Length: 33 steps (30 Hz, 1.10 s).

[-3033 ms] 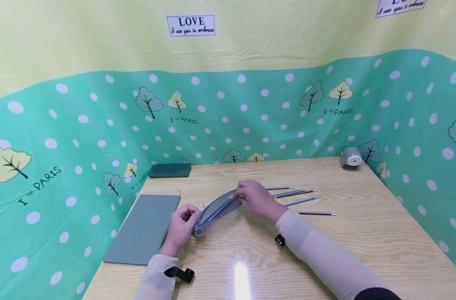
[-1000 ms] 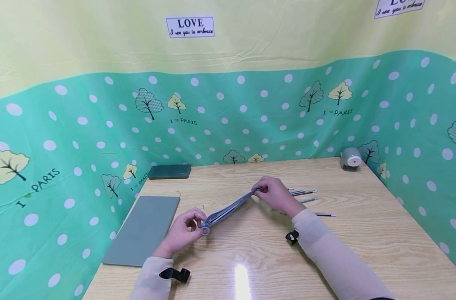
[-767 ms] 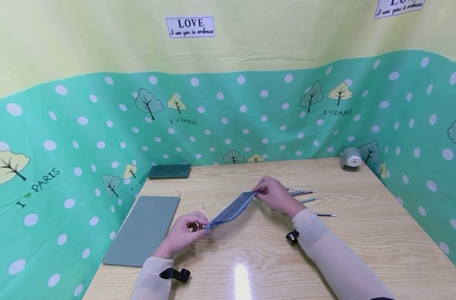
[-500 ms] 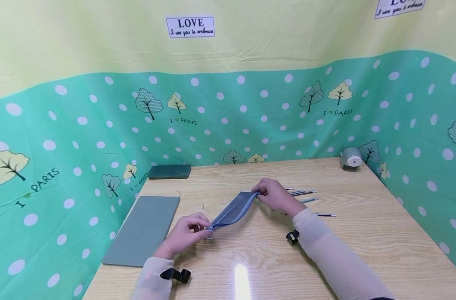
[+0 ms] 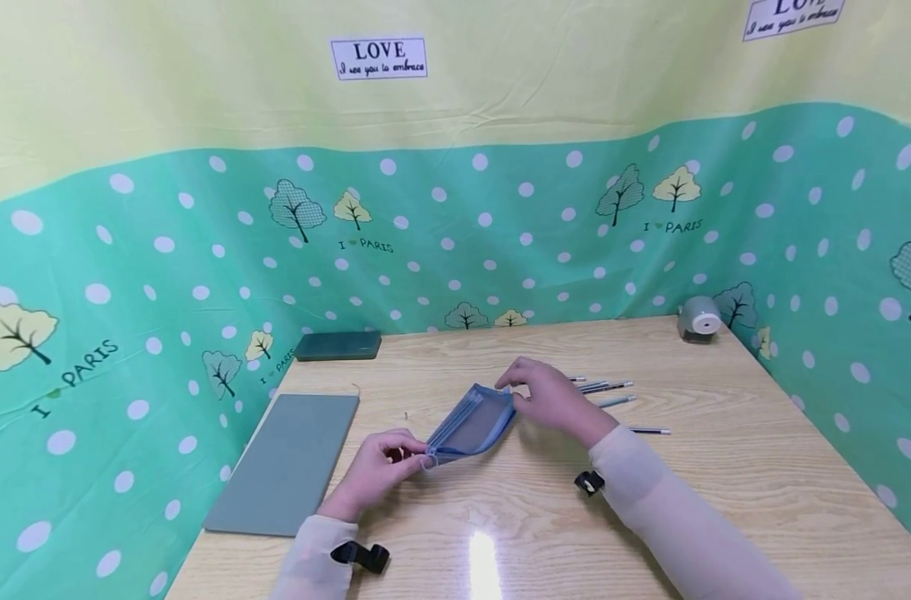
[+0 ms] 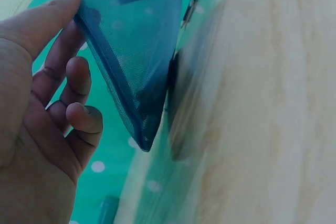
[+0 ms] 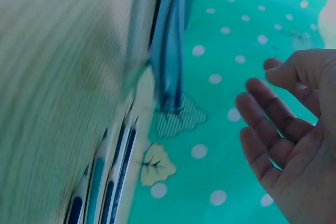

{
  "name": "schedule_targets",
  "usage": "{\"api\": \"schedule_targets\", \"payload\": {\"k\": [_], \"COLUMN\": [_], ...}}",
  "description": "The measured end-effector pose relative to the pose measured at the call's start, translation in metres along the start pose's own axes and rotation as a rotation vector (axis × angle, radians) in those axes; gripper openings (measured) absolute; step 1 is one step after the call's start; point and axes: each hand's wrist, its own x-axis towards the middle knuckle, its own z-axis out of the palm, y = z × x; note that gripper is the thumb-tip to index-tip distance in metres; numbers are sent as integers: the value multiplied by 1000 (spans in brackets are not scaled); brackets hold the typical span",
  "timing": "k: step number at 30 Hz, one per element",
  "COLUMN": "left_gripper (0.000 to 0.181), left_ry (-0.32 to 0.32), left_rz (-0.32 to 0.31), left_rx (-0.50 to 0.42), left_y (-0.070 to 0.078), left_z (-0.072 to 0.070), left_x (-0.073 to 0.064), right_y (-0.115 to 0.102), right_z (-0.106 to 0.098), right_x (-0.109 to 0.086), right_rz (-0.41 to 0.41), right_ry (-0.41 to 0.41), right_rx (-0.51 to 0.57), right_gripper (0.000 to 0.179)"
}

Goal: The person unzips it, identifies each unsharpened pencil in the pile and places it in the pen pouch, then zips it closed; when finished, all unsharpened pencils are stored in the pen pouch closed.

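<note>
In the head view, a blue mesh zip pouch (image 5: 479, 423) is held tilted above the wooden table. My left hand (image 5: 376, 473) pinches its near corner between thumb and forefinger, beside a ring-shaped zip pull (image 5: 429, 461). The left wrist view shows the pouch (image 6: 131, 35) hanging from that pinch, other fingers loosely bent. My right hand (image 5: 554, 402) is at the pouch's far end, thumb and fingers apart. In the right wrist view this right hand (image 7: 296, 135) holds nothing and is apart from the pouch (image 7: 170, 51). Several pencils (image 5: 607, 387) lie behind it, partly hidden.
A flat grey board or notebook (image 5: 286, 462) lies on the table's left side. Behind it is a dark green box (image 5: 338, 346). A grey pencil sharpener (image 5: 700, 318) stands at the back right corner. A polka-dot curtain (image 5: 425, 242) closes the back and sides.
The pouch, earlier gaping with pencils showing inside, has been lifted and turned so its mesh side shows. My right hand has moved right and released the far end; my left still pinches the near corner.
</note>
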Motion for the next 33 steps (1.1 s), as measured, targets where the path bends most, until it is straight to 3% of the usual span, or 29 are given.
{"api": "schedule_targets", "payload": {"k": [6,19,29,33], "left_gripper": [12,7,9,9], "left_ry": [-10,82,135,132], "left_rz": [-29,-29,87,91], "left_rx": [23,13,-25,-17], "left_y": [4,2,7,10], "left_z": [5,17,29,32], "left_x": [1,5,6,7], "right_y": [-21,-42,-50,-49], "right_z": [4,26,38,43], "right_x": [-17,-29,-33,-34], "right_rz": [-104,-131,-125,-103], "right_ry": [47,-67,-127,-138], "right_rx": [16,91,196,245], "right_gripper": [19,10,12,14]}}
